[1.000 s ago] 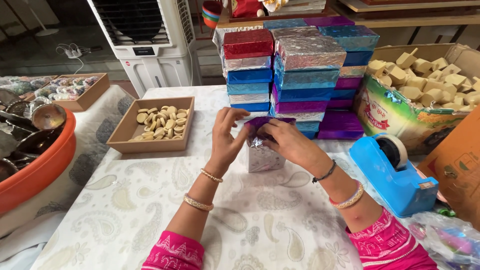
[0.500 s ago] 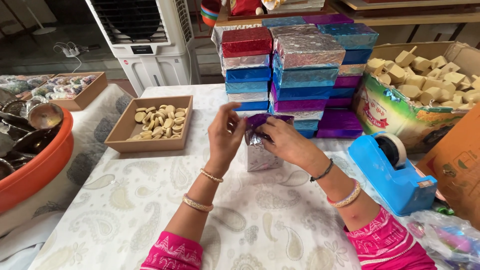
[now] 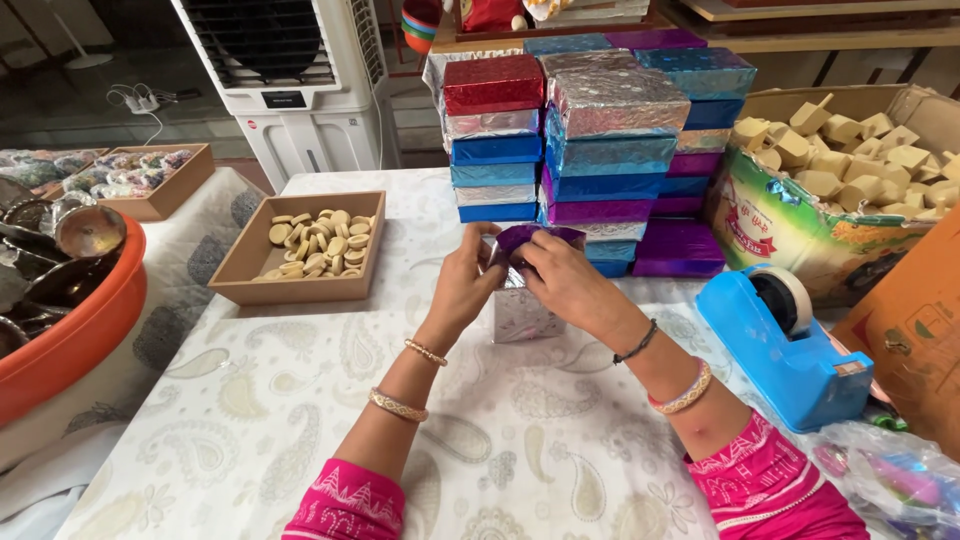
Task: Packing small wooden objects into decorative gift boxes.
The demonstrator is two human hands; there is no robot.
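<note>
Standing on end on the paisley tablecloth (image 3: 300, 400) is a small box (image 3: 520, 315), its lower part in silver foil and its top in purple foil. My left hand (image 3: 462, 285) grips its left side near the top. My right hand (image 3: 565, 280) covers the top right, fingers pressing the purple foil down. Both hands hide much of the box. Bangles sit on both wrists.
Behind the hands rises a stack of foil-wrapped boxes (image 3: 590, 140) in red, blue, silver and purple. A tray of round biscuits (image 3: 310, 245) lies at left, a blue tape dispenser (image 3: 790, 340) at right. A carton of tan blocks (image 3: 850, 150) and an orange tub (image 3: 70, 330) flank the table.
Both hands stay on the small box. The fingers have shifted slightly along the purple foil at its top; the box remains in place.
</note>
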